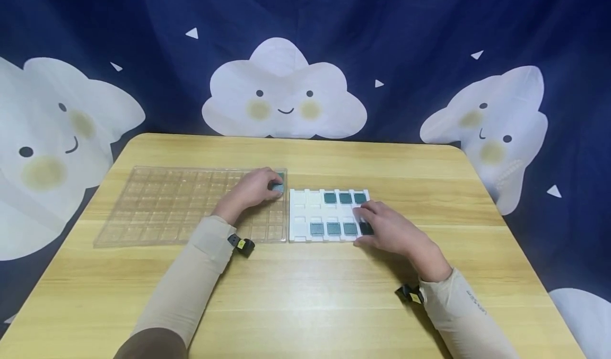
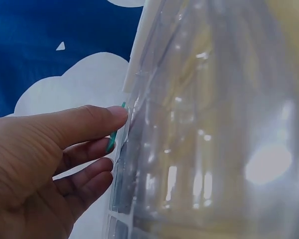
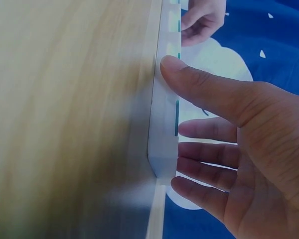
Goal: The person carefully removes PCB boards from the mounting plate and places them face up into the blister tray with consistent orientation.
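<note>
My left hand [image 1: 253,189] pinches a small green circuit board [image 2: 111,141] between thumb and fingertips. It is over the right end of a clear plastic tray [image 1: 191,242] with many square compartments. Green also shows in the far right corner of this tray, partly hidden by the fingers. My right hand [image 1: 389,229] touches the right end of a white tray [image 1: 298,213], its thumb at the near edge and its fingers spread over the top. Several green boards [image 1: 333,228] lie in two rows in the white tray. A dark board is partly covered by the right hand.
Both trays lie side by side on a wooden table [image 1: 305,306]. Behind the table hangs a dark blue cloth [image 1: 329,19] with white clouds. A small black device [image 1: 242,245] is strapped at the left wrist, and another [image 1: 409,294] at the right.
</note>
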`<state>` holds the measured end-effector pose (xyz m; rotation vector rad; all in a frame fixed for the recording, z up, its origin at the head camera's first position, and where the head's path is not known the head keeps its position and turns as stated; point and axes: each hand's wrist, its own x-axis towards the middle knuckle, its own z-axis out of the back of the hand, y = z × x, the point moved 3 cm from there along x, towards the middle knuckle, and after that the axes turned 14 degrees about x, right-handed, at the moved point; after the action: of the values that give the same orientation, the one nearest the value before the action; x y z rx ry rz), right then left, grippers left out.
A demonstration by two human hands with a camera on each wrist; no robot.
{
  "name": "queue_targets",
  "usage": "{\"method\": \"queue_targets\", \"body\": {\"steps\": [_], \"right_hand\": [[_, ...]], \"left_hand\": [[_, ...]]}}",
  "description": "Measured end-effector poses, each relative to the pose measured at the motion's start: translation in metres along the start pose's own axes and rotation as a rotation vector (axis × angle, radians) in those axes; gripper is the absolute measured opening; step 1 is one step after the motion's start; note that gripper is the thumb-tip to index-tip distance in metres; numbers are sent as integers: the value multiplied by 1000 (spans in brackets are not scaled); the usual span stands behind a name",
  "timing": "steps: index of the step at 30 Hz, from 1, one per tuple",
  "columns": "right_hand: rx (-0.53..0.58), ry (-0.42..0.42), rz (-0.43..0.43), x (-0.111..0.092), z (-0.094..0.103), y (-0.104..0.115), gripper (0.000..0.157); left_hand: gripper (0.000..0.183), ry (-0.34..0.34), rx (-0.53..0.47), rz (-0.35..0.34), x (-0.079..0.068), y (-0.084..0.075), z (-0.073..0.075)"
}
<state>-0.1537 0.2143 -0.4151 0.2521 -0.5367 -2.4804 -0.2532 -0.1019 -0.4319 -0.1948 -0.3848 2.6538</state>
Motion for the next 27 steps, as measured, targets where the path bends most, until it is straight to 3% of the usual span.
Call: {"method": "queue_targets", "body": {"steps": [8, 12, 27], "right_hand": [[-2, 8, -16, -1, -1, -2, 75], [-4, 10, -17, -1, -2, -2, 76], [8, 12, -24, 0, -2, 0, 75]], "left_hand": [[35, -12, 0, 55, -2, -2, 8], [37, 16, 15, 54, -1, -4, 10], [38, 51, 37, 51, 10, 3, 1]]}}
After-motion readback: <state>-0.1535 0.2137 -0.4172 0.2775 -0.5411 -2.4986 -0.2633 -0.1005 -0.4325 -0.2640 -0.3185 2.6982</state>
